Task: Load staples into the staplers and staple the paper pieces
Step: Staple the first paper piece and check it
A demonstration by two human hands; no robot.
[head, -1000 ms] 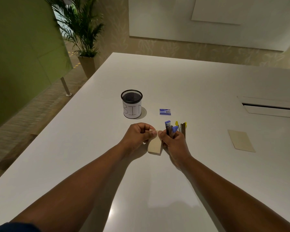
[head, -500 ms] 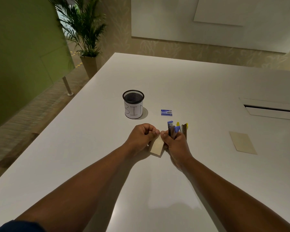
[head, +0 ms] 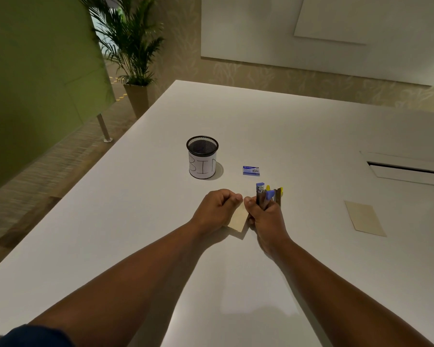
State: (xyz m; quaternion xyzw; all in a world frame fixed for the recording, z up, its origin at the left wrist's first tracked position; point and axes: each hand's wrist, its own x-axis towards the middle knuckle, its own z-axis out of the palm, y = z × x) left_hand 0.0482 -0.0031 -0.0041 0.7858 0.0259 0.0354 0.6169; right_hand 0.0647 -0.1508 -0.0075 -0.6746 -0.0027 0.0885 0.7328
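My right hand (head: 264, 216) grips a blue stapler (head: 263, 194) upright, its top pointing away from me. My left hand (head: 217, 209) pinches the upper edge of a small tan paper piece (head: 238, 219) that hangs between both hands just above the table. A yellow stapler (head: 278, 195) lies on the table right behind my right hand, partly hidden. A blue staple box (head: 251, 170) rests farther back. A second tan paper piece (head: 364, 218) lies flat to the right.
A black mesh cup labelled BIN (head: 202, 157) stands left of the staple box. The white table (head: 236, 284) has a recessed cable hatch (head: 409, 169) at the right. A potted palm (head: 133, 51) and a green partition (head: 35, 71) stand beyond the left edge.
Both hands have stayed together at the paper; the paper piece has tilted slightly and drawn in under my fingers. The stapler remains in my right hand.
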